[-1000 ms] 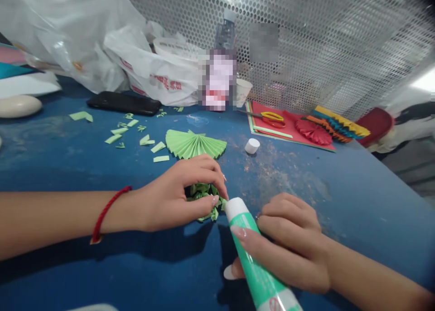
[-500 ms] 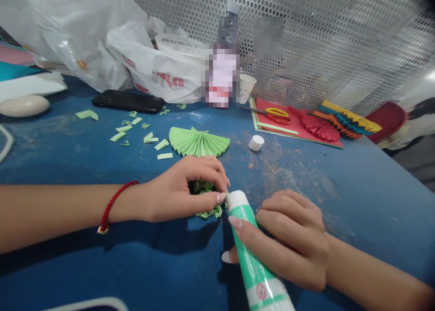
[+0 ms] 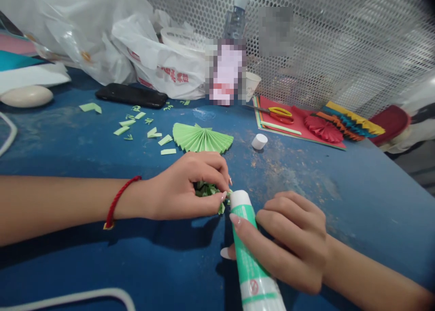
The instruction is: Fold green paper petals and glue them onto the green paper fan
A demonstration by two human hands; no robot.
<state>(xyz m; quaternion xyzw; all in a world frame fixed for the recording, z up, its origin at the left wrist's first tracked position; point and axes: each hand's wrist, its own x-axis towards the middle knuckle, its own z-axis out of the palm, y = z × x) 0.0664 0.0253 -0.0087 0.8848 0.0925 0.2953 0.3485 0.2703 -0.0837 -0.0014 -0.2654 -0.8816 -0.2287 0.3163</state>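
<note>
My right hand [image 3: 288, 238] is wrapped round a green and white glue tube [image 3: 249, 256], its white nozzle end tilted up and to the left. Thumb and forefinger of my left hand [image 3: 193, 186] pinch a small green paper piece [image 3: 228, 195], which meets the nozzle end; whether glue is on it I cannot tell. Beneath that hand lies a pile of cut green paper scraps [image 3: 207, 189], partly hidden by the fingers. Just beyond the hand is a pleated green paper fan [image 3: 204, 139]. A white cap [image 3: 259, 141] stands to the fan's right.
Loose green paper strips [image 3: 127, 123] are scattered at the left. A black phone [image 3: 132, 96] lies before white plastic bags [image 3: 170, 73]. Scissors [image 3: 280, 113] and a red pleated rosette [image 3: 324, 128] rest on red paper [image 3: 299, 134]. A paper cup [image 3: 251, 84] stands by the mesh partition.
The view has shifted slightly. The glue tube's lower end has swung a little to the left, while its nozzle end stays against the paper piece. Both hands keep their grips.
</note>
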